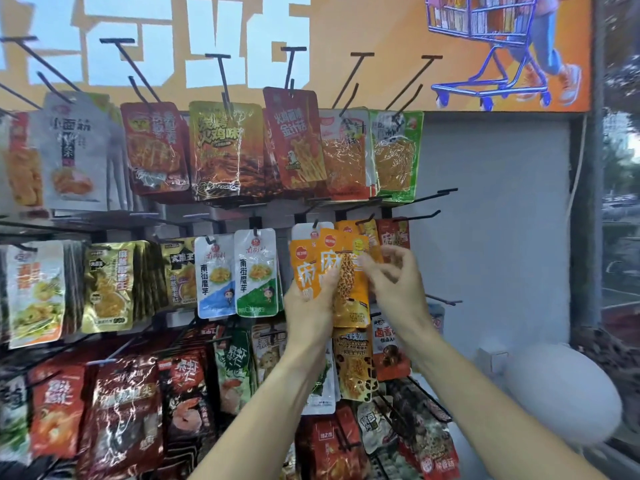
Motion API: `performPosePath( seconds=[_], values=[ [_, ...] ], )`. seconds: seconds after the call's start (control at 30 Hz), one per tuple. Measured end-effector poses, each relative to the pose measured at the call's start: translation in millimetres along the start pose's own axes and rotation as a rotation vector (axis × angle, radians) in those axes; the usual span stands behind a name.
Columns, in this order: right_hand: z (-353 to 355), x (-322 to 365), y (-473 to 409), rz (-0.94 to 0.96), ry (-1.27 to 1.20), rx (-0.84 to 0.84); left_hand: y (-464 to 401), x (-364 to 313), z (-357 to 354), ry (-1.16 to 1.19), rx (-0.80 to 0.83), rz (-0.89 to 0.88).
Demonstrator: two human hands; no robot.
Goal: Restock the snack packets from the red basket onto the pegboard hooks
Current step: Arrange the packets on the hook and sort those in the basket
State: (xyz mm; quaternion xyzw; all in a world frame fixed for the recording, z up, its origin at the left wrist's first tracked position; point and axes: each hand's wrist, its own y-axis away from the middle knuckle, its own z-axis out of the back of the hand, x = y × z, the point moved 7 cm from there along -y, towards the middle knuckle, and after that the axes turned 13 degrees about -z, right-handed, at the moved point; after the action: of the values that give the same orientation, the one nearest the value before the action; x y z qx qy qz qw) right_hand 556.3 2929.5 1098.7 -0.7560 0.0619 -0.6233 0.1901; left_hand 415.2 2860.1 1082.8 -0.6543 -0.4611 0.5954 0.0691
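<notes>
My left hand (pixel 311 299) grips a small fan of orange snack packets (pixel 332 268) from below, held up in front of the middle row of the pegboard. My right hand (pixel 394 271) is at the packets' right edge, fingers curled and blurred, touching the front packet. Just above them a black hook (pixel 367 220) carries more orange packets (pixel 363 233). The red basket is out of view.
Rows of hanging snack packets fill the pegboard: red and yellow ones (pixel 221 150) above, white and green ones (pixel 256 271) to the left, dark red ones (pixel 121 410) below. Bare hooks (pixel 433 197) jut out at the right. A white rounded object (pixel 561 389) sits at lower right.
</notes>
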Motion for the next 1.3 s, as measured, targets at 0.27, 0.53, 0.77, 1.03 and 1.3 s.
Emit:
performPosePath(
  seconds=[0.27,0.53,0.77,1.03,1.3],
  values=[
    [8.2,-1.8,-20.5,0.028,-0.069,-0.110,3.8,-0.6,-15.9,-0.028,-0.046,0.045],
    [14.8,33.4,-51.6,0.066,0.141,-0.135,1.6,-18.2,4.6,-0.016,-0.042,0.034],
    [13.8,42.2,-57.1,0.058,0.299,-0.118,3.1,-25.7,10.0,0.020,-0.045,0.010],
    [11.2,39.8,-70.5,0.020,0.439,-0.187,-0.8,-30.2,13.5,-0.006,-0.038,-0.019],
    [-19.3,13.8,-100.4,-0.032,0.674,-0.073,-5.7,-27.9,5.8,-0.140,0.048,-0.006]
  ],
)
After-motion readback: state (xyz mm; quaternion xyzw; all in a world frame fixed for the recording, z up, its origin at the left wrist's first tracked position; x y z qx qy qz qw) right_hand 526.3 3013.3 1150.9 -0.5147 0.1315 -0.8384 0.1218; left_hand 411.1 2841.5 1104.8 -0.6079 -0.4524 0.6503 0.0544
